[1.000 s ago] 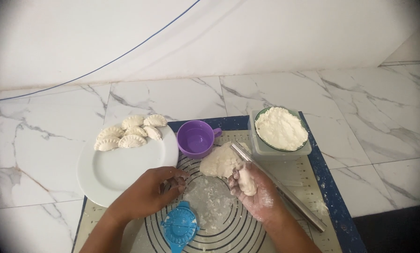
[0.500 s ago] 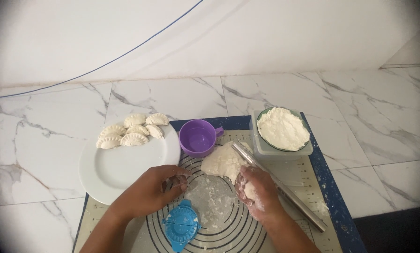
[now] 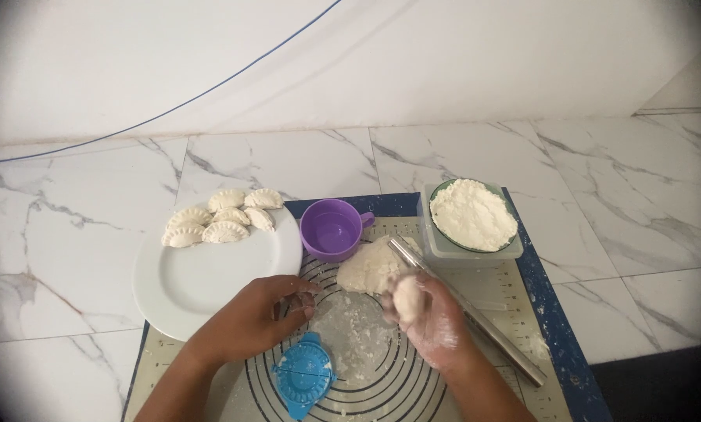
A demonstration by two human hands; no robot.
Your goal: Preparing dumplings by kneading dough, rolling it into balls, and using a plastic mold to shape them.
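Dough ball (image 3: 407, 298): a small white lump, just below the middle of the frame, held in the right hand (image 3: 432, 324).
What changed: a moment ago this hand lay lower against the big dough lump (image 3: 374, 266); now it is lifted a bit, with the small piece pulled free of the lump.
What that means: it looks like one piece is now ready to be shaped.
Right hand: floury, fingers curled shut around the dough ball, palm turned up.
Left hand (image 3: 260, 316): lying low on the baking mat (image 3: 522, 301), fingers bent, tips touching the floury spot; it holds nothing.
Nearby: a blue dumpling press (image 3: 303, 375) just below the left hand, a rolling pin (image 3: 471, 316) to the right.
Further up: a white plate (image 3: 202, 285) with folded dumplings (image 3: 221, 215), a purple cup (image 3: 333, 228), and a bowl of flour (image 3: 473, 214) on the marble worktop (image 3: 77, 227).
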